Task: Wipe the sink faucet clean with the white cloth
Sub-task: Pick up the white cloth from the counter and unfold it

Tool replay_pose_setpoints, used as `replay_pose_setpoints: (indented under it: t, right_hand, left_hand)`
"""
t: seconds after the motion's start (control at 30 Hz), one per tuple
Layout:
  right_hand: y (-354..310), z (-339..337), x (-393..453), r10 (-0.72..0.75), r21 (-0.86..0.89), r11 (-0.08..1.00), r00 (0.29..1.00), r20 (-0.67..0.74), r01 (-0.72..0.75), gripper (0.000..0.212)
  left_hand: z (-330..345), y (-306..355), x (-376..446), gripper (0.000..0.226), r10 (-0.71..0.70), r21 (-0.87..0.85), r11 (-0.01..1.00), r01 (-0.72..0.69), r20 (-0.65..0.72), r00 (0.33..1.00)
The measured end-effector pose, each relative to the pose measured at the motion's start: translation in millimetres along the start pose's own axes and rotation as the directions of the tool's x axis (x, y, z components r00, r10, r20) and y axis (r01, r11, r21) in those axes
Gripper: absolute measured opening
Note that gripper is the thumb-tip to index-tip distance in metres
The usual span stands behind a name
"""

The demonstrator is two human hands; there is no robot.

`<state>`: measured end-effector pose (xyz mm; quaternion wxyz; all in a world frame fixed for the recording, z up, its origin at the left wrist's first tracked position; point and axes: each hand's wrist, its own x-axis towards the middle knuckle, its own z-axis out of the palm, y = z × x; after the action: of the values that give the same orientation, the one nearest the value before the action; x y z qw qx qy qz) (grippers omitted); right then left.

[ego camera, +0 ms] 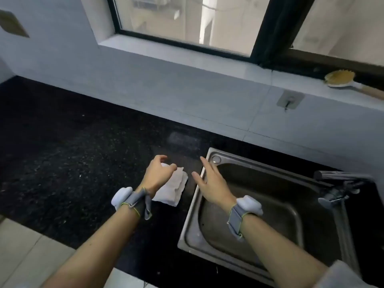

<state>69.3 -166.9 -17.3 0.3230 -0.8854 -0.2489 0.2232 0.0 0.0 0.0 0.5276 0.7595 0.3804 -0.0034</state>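
Note:
A crumpled white cloth (173, 191) lies on the black counter just left of the steel sink (190, 221). My left hand (158, 174) is over the cloth's far end, its fingers and thumb curled round a bit of it. My right hand (211, 180) hovers with straight, spread fingers above the sink's left rim, holding nothing. The metal faucet (337, 185) stands at the right side of the sink, well apart from both hands, its spout reaching left over the basin. Both wrists carry white and grey bands.
The speckled black counter (72, 152) stretches to the left. A dish brush (342, 80) lies on the window sill at the far right. A small adhesive hook (289, 100) is stuck on the tiled wall behind the sink.

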Motion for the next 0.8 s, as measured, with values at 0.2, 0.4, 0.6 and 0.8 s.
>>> replay_pose_setpoints:
  t: [0.2, 0.4, 0.6, 0.8]
  right_hand:
    - [1.3, 30.5, 13.5, 0.17, 0.027, 0.985, 0.983, 0.066, -0.172, 0.075]
    - [-1.7, 45.6, 21.5, 0.246, 0.071, 0.964, 0.962, 0.122, -0.255, 0.074]
    - [-4.5, 64.8, 30.6, 0.351, 0.368, 0.847, 0.923, 0.159, -0.385, 0.047]
    - [-11.3, 65.9, 35.1, 0.437, 0.636, 0.598, 0.864, 0.25, -0.487, 0.033]
  left_hand:
    - [-12.0, -23.5, 15.5, 0.073, -0.066, 0.07, 0.996, 0.063, 0.04, 0.997]
    - [-17.0, -39.4, 29.6, 0.087, -0.113, 0.157, 0.982, 0.104, 0.048, 0.992]
    - [-11.3, -47.3, 37.7, 0.082, -0.17, 0.187, 0.968, 0.165, 0.014, 0.985]
    - [-11.9, -45.5, 46.7, 0.07, -0.228, 0.111, 0.967, 0.228, -0.017, 0.974]
